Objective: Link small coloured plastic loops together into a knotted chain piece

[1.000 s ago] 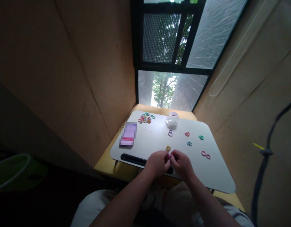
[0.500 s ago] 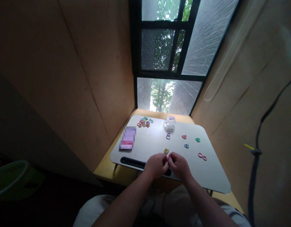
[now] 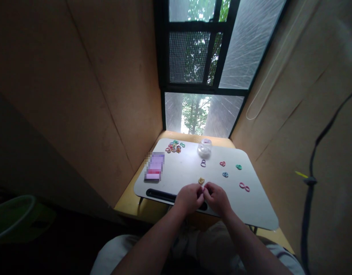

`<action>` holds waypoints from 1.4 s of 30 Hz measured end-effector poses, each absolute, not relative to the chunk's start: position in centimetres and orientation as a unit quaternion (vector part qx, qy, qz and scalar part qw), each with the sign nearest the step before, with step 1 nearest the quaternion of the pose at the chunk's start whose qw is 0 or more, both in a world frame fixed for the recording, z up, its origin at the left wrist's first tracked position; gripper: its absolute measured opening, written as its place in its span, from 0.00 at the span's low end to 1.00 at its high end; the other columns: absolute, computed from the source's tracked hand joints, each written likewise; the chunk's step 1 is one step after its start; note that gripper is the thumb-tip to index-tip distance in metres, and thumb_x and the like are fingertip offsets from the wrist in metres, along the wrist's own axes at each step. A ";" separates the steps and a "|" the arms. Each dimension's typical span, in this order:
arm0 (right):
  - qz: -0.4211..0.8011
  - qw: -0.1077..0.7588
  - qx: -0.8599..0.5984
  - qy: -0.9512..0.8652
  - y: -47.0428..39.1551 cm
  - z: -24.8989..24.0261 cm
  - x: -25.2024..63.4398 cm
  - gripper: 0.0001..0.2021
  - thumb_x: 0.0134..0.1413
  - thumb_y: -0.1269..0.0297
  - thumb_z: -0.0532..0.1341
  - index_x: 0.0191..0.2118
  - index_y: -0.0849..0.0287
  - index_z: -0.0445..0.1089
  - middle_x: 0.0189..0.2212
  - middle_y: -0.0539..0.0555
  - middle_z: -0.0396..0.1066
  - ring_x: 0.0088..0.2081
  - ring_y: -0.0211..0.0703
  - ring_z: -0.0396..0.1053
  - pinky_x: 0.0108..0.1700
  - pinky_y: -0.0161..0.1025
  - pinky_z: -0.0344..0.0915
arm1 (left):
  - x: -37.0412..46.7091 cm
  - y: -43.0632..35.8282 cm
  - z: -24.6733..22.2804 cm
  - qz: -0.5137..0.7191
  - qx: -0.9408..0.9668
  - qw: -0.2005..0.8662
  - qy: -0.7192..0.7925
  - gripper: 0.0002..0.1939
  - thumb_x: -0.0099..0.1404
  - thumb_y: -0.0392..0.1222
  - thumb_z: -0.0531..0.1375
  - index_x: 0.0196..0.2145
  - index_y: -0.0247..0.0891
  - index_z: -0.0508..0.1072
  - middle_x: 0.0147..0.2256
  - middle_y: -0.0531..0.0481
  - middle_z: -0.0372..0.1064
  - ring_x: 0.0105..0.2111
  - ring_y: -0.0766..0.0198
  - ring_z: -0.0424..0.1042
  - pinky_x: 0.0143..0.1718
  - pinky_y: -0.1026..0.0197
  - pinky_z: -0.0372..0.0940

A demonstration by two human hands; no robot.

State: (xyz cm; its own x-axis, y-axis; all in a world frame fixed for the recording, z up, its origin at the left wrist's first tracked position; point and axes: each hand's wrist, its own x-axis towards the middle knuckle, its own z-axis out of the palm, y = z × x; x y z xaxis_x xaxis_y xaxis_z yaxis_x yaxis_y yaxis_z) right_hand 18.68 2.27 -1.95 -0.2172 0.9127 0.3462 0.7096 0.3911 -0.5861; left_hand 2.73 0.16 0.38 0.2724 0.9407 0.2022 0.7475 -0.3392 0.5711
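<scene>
My left hand (image 3: 190,198) and my right hand (image 3: 217,198) meet at the front edge of a white lap table (image 3: 181,172), fingertips pinched together. A tiny bit of pink shows between them, too small to name. Just beyond the fingertips lies a yellow band cluster (image 3: 201,181). Further off are a purple looped band (image 3: 203,163), a red one (image 3: 222,164), a blue one (image 3: 225,174) and a green one (image 3: 239,167). A pink figure-eight band (image 3: 244,186) rests to the right of my right hand.
A pile of coloured bands (image 3: 173,147) sits at the table's back left, above a blurred phone (image 3: 154,167). A clear jar (image 3: 205,149) stands at the back. A black slot (image 3: 161,195) runs along the front edge. Wooden walls flank the table; a dark cable (image 3: 307,206) hangs at right.
The view has shifted very slightly. Both hands keep nearly the same pinched pose; the pink bit between the fingertips shows less than before.
</scene>
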 end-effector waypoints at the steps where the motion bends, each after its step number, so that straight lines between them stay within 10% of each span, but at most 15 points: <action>1: 0.152 0.332 -0.531 -0.765 2.3 -1.9 18.7 0.09 0.55 0.63 0.54 0.26 0.56 0.65 0.22 0.49 0.67 0.26 0.39 0.63 0.30 0.33 0.57 | 2.7 0.1 0.4 0.260 0.776 0.186 0.544 0.08 0.64 0.42 0.55 0.32 0.39 0.73 0.31 0.50 0.72 0.31 0.63 0.69 0.32 0.62 0.56; 42: 0.189 0.319 -0.545 -0.752 2.5 -1.3 18.8 0.09 0.54 0.63 0.55 0.27 0.56 0.69 0.23 0.51 0.69 0.27 0.40 0.63 0.30 0.35 0.57 | 2.9 1.1 0.7 0.214 0.776 0.224 0.549 0.09 0.66 0.44 0.55 0.32 0.40 0.72 0.31 0.50 0.71 0.32 0.61 0.68 0.32 0.60 0.56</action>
State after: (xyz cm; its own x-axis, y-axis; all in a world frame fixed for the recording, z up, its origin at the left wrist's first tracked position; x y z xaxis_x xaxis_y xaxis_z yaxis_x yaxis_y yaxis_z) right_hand 18.79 2.54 -1.33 -0.2023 0.9403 0.2739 0.6993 0.3345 -0.6317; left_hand 2.87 1.06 0.73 0.3058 0.9481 0.0874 0.7561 -0.2976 0.5829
